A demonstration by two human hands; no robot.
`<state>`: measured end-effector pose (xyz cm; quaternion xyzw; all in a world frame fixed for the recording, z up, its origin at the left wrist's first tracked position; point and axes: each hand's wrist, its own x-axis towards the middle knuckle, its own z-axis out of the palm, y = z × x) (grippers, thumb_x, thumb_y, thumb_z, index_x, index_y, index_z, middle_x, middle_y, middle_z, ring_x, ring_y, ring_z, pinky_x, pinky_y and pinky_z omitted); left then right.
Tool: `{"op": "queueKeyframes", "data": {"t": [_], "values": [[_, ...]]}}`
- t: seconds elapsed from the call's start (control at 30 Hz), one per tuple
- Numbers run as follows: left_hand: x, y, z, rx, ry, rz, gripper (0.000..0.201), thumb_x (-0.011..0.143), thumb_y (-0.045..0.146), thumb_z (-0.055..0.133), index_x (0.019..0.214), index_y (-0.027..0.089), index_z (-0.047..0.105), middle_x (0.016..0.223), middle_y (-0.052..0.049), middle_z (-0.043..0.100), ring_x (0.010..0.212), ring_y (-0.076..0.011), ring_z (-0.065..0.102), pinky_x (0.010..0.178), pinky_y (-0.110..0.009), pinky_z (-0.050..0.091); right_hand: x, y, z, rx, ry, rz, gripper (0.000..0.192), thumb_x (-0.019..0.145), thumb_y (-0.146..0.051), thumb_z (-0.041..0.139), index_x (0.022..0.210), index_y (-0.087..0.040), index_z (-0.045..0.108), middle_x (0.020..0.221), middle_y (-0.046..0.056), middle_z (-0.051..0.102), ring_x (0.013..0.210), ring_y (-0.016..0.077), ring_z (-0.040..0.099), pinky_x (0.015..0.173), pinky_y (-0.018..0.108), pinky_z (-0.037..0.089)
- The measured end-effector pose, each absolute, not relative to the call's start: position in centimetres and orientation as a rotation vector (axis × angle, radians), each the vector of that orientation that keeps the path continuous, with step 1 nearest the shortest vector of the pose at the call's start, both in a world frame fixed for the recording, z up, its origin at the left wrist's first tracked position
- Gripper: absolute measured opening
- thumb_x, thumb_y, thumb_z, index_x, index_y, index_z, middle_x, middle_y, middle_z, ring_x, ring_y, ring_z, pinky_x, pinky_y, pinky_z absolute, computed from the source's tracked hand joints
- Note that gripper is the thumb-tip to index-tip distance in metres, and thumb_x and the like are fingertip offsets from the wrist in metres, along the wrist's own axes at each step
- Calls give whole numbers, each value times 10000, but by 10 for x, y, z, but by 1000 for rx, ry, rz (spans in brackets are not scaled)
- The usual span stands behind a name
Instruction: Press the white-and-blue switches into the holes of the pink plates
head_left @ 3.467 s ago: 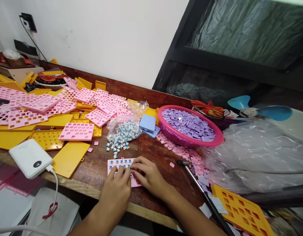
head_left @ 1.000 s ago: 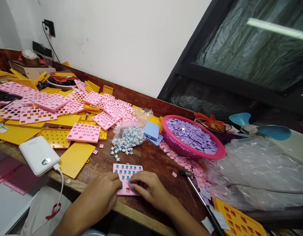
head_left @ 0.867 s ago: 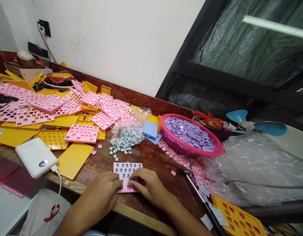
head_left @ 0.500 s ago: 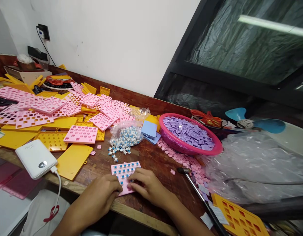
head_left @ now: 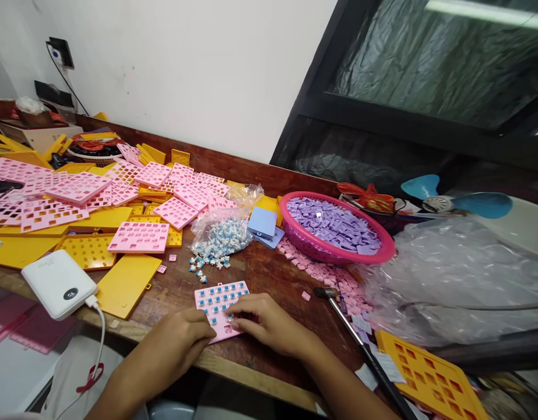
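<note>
Table [head_left: 269,274] carries the pink plate [head_left: 218,300] near its front edge, blue switches filling most holes. Left hand [head_left: 183,341] steadies it, fingers curled; right hand [head_left: 269,321] pinches one switch [head_left: 229,318] – seating it, seemingly, needs a square press.

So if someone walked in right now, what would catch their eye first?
Probably the heap of pink grid plates and yellow panels covering the left of the bench, then the pink basket of purple squares at mid-right. Up front, the left hand and right hand rest on a small pink plate studded with blue pieces.
</note>
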<state>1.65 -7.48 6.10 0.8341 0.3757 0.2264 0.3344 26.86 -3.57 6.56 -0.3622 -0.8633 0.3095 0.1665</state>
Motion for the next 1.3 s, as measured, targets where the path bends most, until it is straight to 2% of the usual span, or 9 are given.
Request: {"op": "queueKeyframes", "data": {"t": [0.13,0.33,0.63,0.9,1.3], "values": [[9,-68,58,2190,916,599,218,976,148,560,996,261,746,1040,-17,743,968,-160,680,845,-237,478,268,-33,62,-1099,-2397,832,82,910,-272,726,956,-205,741,946,43,759,873,193,683,828,296,504],[6,-68,48,2272,787,696,261,961,88,546,1029,264,726,1005,-4,740,941,-144,665,829,-236,459,264,-36,54,-1109,-2295,762,100,827,-219,811,847,-187,718,862,21,716,793,169,642,751,271,482],[2,-62,33,2207,645,847,233,891,35,602,904,229,732,873,8,750,836,-126,678,764,-212,460,261,-36,47,-1020,-2231,801,71,837,-226,810,827,-186,751,837,31,736,786,174,668,757,275,494],[0,-73,44,2239,887,744,192,937,88,574,975,236,689,960,1,719,886,-135,662,793,-225,452,265,-37,48,-963,-2377,686,91,950,-266,689,922,-204,748,906,48,757,845,185,677,800,290,504],[12,-87,47,2195,1126,667,206,966,115,517,1047,246,654,1011,-5,710,915,-170,667,799,-271,453,259,-42,54,-1035,-2471,491,118,983,-226,623,917,-205,718,900,58,699,876,208,590,790,320,460]]}}
